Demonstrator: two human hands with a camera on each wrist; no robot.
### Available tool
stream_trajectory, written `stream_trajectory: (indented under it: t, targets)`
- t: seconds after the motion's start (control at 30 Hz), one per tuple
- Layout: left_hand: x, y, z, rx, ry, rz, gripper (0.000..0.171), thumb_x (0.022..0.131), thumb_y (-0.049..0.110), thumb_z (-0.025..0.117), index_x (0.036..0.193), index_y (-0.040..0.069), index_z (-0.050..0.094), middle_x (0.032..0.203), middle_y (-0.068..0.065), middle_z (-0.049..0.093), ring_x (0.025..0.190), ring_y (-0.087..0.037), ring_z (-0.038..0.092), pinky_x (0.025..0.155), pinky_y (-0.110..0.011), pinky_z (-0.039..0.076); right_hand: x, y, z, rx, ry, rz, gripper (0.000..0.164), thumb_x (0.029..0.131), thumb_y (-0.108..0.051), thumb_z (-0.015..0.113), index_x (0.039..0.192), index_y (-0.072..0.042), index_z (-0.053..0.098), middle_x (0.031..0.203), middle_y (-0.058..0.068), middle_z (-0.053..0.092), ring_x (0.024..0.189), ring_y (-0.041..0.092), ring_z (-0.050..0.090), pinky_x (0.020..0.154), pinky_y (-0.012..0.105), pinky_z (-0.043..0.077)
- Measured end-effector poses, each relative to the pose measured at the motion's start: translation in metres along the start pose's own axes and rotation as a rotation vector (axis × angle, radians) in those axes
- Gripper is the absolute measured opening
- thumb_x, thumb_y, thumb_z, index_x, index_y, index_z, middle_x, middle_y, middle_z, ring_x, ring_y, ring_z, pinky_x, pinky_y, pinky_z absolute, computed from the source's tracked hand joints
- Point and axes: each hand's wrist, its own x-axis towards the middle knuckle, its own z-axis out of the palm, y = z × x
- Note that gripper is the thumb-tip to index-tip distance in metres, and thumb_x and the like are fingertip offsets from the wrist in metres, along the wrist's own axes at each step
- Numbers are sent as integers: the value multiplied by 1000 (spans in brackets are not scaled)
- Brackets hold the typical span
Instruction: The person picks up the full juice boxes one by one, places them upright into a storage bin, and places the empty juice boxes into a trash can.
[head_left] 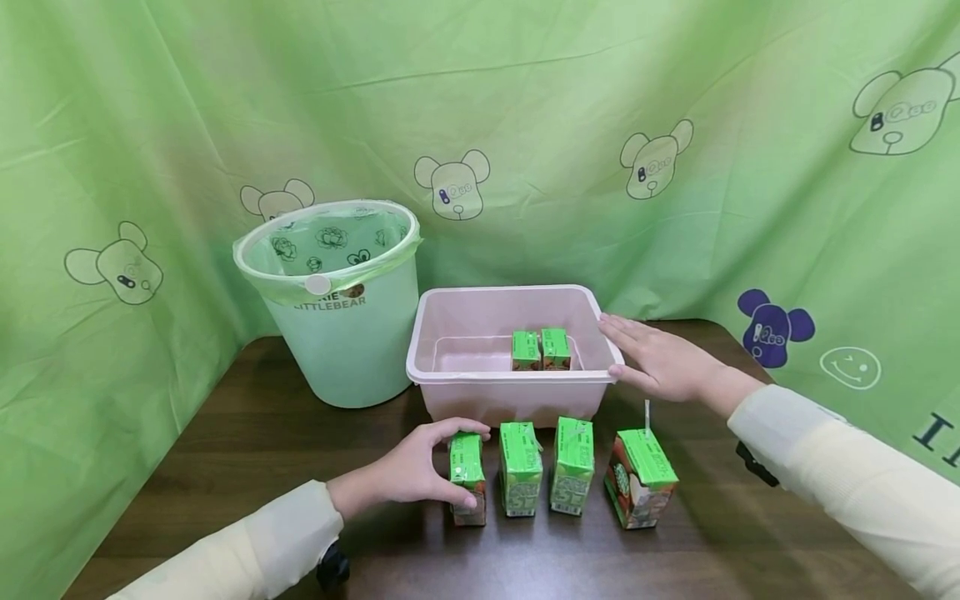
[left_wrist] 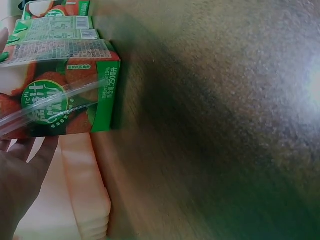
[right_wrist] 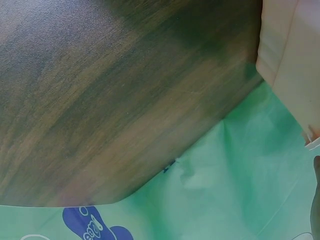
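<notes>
Fingers [head_left: 448, 427] of the L hand [head_left: 408, 467] are bent round the leftmost carton [head_left: 467, 467] in the row, thumb nr side, rest far side, holding it. R hand [head_left: 667, 358] has fingers nearly straight, tips at the R rim of the pink tub [head_left: 517, 377], thumb by its front R corner.

Biggest: green curtain [head_left: 555, 108] across the back & both sides, printed w/ bear heads, one solid purple at R. Then the dark wood-look desk [head_left: 390, 550]. On it, back L, mint bin [head_left: 352, 350] w/ patterned liner folded over the rim & "LITTLEBEAR" lettering. Pink tub just R of it; can't tell if they touch. Cream sleeves [head_left: 825, 467] on both arms.

Cartons next, all green-topped. Two cartons [head_left: 542, 350] sit side by side inside the tub, R half, nr the front wall. Four in front of the tub: the held one, then two middle cartons [head_left: 546, 467] upright, a bit apart, pale green fronts, then the R-most carton [head_left: 642, 483], upright, turned at an angle, fruit print on its side. Can't tell if the held one's base is off the desk.

Smallest: thin straw [head_left: 647, 414] up from the R-most carton's top; another, clear-wrapped straw [left_wrist: 60, 98] diagonal across the held carton's side, per L wrist view.
</notes>
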Motion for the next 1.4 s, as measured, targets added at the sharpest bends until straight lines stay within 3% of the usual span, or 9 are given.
stream_trajectory:
  t: [0.27, 0.6, 0.83, 0.97, 1.13, 1.27, 1.4]
  targets:
    - [1, -2, 2, -34, 27, 26, 66, 72, 15, 86, 130, 9, 57, 122, -4, 63, 104, -14, 57, 90, -30, 48, 1, -1, 0, 0, -8, 6, 68, 100, -35, 54, 145, 10, 33, 149, 29, 34, 136, 43, 33, 109, 51, 31]
    - [0, 2, 0, -14, 16, 62, 61, 73, 17, 86, 128, 13, 59, 119, -2, 64, 98, -13, 59, 85, -31, 51, 1, -2, 0, 2, -17, 10, 68, 100, -34, 54, 145, 11, 32, 149, 28, 33, 135, 44, 33, 108, 54, 32]
    - [3, 15, -7, -27, 12, 95, 62, 73, 14, 86, 129, 12, 59, 120, -2, 64, 97, -13, 59, 85, -32, 52, 1, -1, -2, -2, -28, 23, 68, 100, -35, 53, 147, 9, 30, 150, 28, 32, 136, 44, 32, 113, 46, 26]
    - [5, 22, -13, -31, 18, 137, 63, 73, 11, 86, 129, 10, 58, 120, -8, 63, 99, -15, 60, 84, -34, 52, 0, -2, -2, 2, -30, 23, 68, 100, -35, 53, 146, 10, 30, 150, 28, 32, 136, 44, 32, 113, 46, 26]
    - [8, 32, -23, -15, 22, 128, 63, 73, 14, 86, 130, 15, 58, 118, -4, 64, 97, -14, 61, 84, -35, 53, 0, -2, -3, 0, -28, 23, 68, 100, -34, 53, 146, 10, 31, 150, 28, 32, 136, 44, 32, 112, 49, 28]
    - [11, 42, -32, -21, 27, 137, 62, 73, 13, 86, 130, 13, 59, 118, -3, 64, 92, -16, 62, 79, -36, 55, -1, -2, -3, 0, -23, 21, 67, 100, -34, 53, 146, 10, 31, 150, 28, 32, 136, 44, 32, 114, 45, 26]
    - [15, 53, -41, -43, 41, 174, 62, 74, 9, 84, 130, 6, 58, 121, -10, 63, 86, -17, 63, 69, -36, 57, 0, -3, -3, 4, -22, 21, 67, 100, -34, 53, 146, 10, 31, 150, 28, 33, 137, 43, 31, 114, 44, 25]
